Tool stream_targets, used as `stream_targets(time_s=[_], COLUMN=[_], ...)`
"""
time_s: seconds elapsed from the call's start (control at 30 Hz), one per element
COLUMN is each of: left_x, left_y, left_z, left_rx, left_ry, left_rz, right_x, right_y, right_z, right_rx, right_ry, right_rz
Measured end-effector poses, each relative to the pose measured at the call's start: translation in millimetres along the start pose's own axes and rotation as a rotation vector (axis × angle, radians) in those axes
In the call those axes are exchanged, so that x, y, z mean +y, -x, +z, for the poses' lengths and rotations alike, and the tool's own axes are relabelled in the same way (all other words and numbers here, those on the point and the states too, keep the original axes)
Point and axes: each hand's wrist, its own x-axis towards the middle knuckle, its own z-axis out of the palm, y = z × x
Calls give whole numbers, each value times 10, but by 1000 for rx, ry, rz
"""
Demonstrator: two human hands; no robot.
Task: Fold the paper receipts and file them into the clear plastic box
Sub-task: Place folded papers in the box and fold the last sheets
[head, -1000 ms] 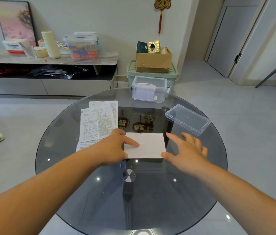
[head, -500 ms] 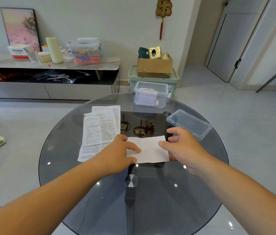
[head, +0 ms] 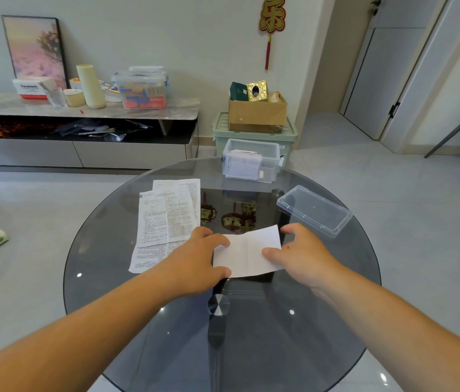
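Receipt [head: 247,254]: white, creased down middle, mid glass table [head: 251,349], clear box [head: 251,161] well beyond. Left hand [head: 194,261] curled over left edge, right hand [head: 305,256] pinching lifted right edge, thumb on top. Paper light, floppy, likely slides on glass; best held by edges, opposite ends.

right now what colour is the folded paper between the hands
The folded paper is plain white; head view.
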Motion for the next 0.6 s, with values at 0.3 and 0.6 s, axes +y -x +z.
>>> stream_targets(time_s=[0.3, 0.6], left_x=[44, 275], left_y=[3, 18], left_z=[-95, -247], left_rx=[313, 380], left_ry=[42, 458], left_rz=[68, 180], right_x=[-49, -206], right_y=[11, 60], right_z=[-184, -289], right_rx=[-206, -65], right_ry=[-164, -30], right_rz=[-151, -497])
